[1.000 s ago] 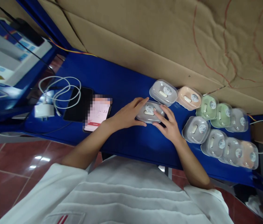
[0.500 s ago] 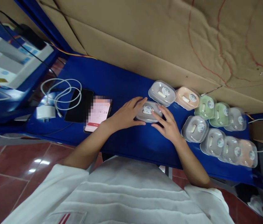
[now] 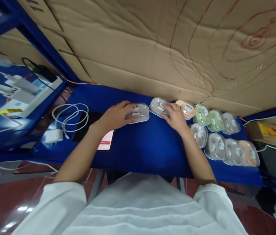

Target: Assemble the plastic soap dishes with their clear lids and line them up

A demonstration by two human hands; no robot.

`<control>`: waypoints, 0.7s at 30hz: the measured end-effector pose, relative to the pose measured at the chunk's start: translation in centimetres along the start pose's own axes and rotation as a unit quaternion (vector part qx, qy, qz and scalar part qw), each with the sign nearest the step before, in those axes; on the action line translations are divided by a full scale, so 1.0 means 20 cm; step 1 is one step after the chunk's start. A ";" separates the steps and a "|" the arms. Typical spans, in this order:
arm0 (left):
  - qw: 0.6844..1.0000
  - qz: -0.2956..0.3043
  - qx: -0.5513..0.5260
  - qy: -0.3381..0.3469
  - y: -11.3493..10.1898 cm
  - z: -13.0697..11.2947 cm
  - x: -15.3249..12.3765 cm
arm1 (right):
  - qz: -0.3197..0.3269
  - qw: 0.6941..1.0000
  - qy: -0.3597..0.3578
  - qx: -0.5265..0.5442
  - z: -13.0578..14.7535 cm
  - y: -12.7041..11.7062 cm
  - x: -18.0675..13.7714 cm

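Observation:
My left hand [image 3: 117,116] grips the left end of a grey plastic box with a clear cover [image 3: 141,112], thumb along its front side and fingers over its back. My right hand [image 3: 173,115] is closed round the right end of a second grey plastic box [image 3: 156,105], which stands against the back of the blue table. A small gap lies between these two boxes. Right of my right hand comes a peach box [image 3: 188,112], followed by two green boxes [image 3: 203,118]. More grey boxes [image 3: 215,147] make up a front row, with a peach one [image 3: 250,153] at its end.
A phone [image 3: 106,143] lies under my left forearm, by a dark flat item [image 3: 83,127]. A white charger [image 3: 54,136] and coiled cable [image 3: 69,112] are left of it. Cardboard [image 3: 133,49] walls the back. A power strip [image 3: 30,98] sits far left.
My left hand has carried the grey box back and turned it, its white strip now showing. My right hand has left that box for the grey one at the back. The camera view has shifted.

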State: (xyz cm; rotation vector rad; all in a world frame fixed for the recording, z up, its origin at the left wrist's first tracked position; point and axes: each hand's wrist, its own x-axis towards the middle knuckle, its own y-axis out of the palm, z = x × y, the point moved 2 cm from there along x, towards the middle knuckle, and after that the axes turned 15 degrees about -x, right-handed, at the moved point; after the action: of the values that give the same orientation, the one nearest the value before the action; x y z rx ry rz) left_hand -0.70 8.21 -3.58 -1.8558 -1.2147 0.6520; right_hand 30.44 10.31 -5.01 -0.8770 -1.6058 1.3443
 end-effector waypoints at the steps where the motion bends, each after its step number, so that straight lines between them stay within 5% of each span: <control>1: 1.000 -0.011 -0.006 -0.009 -0.01 0.00 0.00 | 0.007 1.000 -0.004 0.003 -0.01 -0.01 0.02; 6: 0.992 -0.090 -0.067 -0.049 0.03 0.05 -0.01 | 0.020 0.998 -0.019 0.050 -0.05 -0.06 0.05; 10: 0.979 -0.149 -0.131 -0.055 0.05 0.14 -0.01 | -0.021 1.000 0.008 -0.017 0.01 -0.13 0.04; 16: 0.965 -0.184 -0.172 -0.067 0.02 0.22 0.00 | 0.071 0.994 -0.046 -0.069 0.31 -0.12 0.00; 21: 0.953 -0.206 -0.208 -0.073 0.00 0.27 0.02 | 0.122 0.987 -0.038 -0.102 0.34 -0.07 -0.01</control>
State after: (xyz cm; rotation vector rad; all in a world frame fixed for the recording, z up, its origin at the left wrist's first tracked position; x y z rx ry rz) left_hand -4.71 10.46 -6.54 -1.8146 -1.8885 0.3172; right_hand 24.22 7.28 -4.07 -1.1905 -1.7619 1.4100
